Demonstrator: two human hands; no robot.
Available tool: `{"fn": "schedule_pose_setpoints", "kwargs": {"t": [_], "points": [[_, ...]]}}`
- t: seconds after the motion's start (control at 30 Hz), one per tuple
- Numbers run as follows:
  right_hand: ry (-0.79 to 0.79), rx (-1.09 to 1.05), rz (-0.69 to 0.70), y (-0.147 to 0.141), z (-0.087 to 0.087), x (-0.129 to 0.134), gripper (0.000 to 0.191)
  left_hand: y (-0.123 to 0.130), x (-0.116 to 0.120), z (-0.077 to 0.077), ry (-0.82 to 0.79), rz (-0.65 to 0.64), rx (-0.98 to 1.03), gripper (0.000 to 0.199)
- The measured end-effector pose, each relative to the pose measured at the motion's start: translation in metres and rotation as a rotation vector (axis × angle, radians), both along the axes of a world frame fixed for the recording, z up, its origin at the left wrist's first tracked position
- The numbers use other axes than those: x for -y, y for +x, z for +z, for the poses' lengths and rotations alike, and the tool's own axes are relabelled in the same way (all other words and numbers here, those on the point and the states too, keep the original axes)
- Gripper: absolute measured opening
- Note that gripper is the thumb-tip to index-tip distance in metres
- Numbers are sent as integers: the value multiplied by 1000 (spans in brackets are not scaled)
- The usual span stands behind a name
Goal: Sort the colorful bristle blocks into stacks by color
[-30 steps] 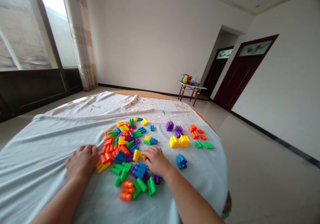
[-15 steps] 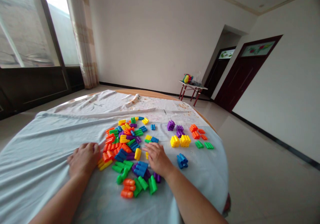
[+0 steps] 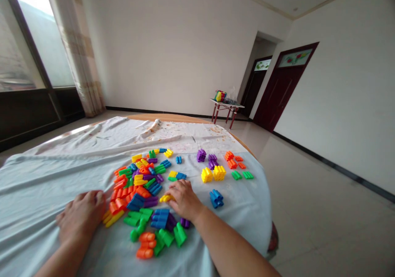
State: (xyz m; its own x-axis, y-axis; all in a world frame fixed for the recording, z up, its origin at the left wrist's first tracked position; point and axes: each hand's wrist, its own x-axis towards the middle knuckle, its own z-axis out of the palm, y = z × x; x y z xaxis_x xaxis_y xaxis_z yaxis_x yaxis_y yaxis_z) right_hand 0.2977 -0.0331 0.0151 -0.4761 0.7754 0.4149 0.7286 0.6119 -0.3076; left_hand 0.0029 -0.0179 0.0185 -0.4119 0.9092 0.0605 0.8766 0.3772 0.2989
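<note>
My right hand (image 3: 186,200) reaches over the tablecloth from the right, its fingers pinched on a yellow plastic building block (image 3: 166,198). The fingertips partly hide that block. At the left edge of a mixed pile, my left hand (image 3: 82,215) lies palm down on the cloth, fingers spread and holding nothing. Beside its thumb are orange blocks (image 3: 118,205) and long yellow blocks (image 3: 112,218). Below the right hand lie a blue block (image 3: 160,218), partly hidden purple pieces (image 3: 185,222) and green blocks (image 3: 179,234).
Right of the pile stand sorted groups: purple blocks (image 3: 201,155), yellow blocks (image 3: 219,173), orange blocks (image 3: 232,164), green blocks (image 3: 247,175) and a blue cluster (image 3: 216,199). The round table's cloth (image 3: 243,227) has folds at left. A small side table (image 3: 226,103) stands behind.
The view has turned right, so everything sits further left. My right hand has closed on a yellow block near the pile's right side. My left hand stays resting on the cloth.
</note>
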Motion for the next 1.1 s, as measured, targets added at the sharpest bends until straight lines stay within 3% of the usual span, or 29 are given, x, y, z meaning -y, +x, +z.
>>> {"fn": "schedule_pose_setpoints", "kwargs": {"t": [0.17,0.3,0.47,0.57,0.73,0.97,1.1], "points": [[-118,-120,-192,15,2,3,15,0,-1,-1,16,9,3,63],[-205,-233,-275,26,1,1,29,-1,-1,-2,20,8,26,62],[-265,-261,-245,33,5,3,35,-8,-3,-1,3,5,76,62],[-276,-168,-208,32,10,8,34,-15,-6,-2,-21,-9,99,63],[-185,-51,-211,27,12,12,37,-24,-9,-4,-45,-63,93,62],[-140,-63,-147,26,1,10,44,-23,-7,-3,-52,-136,22,55],[-153,-30,-152,21,-7,7,32,-18,-4,-9,-21,-126,-71,56]]}}
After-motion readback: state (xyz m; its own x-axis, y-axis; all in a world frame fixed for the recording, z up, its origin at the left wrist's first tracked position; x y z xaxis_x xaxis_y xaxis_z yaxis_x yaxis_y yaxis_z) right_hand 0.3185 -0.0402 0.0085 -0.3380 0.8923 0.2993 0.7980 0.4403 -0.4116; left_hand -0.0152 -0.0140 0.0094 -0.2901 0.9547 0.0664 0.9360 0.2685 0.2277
